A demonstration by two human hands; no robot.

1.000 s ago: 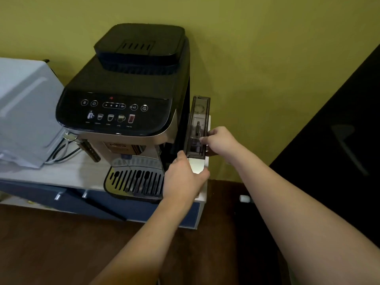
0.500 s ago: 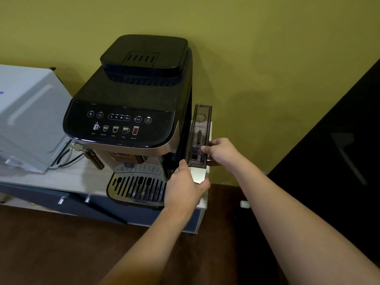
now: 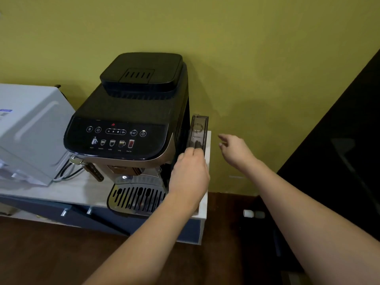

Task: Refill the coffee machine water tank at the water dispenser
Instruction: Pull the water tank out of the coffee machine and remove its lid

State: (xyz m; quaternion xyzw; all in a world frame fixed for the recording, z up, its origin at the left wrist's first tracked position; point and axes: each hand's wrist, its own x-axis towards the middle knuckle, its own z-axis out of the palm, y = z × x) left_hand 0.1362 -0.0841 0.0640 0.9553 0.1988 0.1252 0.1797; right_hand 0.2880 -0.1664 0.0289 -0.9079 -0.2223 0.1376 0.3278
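A black coffee machine (image 3: 131, 112) stands on a low white counter (image 3: 61, 192) against a yellow-green wall. Its smoky, translucent water tank (image 3: 199, 128) sits upright at the machine's right side, partly slid out toward me. My left hand (image 3: 189, 173) grips the front end of the tank, fingers curled over its top edge. My right hand (image 3: 236, 149) hovers to the right of the tank, fingers apart, touching nothing. The lower part of the tank is hidden behind my left hand. No water dispenser is in view.
A white appliance (image 3: 30, 128) sits left of the machine with cables (image 3: 67, 171) running between them. The drip tray (image 3: 135, 198) juts over the counter's front edge. A dark panel (image 3: 339, 140) fills the right. A small white bottle (image 3: 251, 213) lies on the brown floor.
My right hand has let go of the tank and pulled away to the right. My left hand has moved up from the tank's lower front to grip its top edge.
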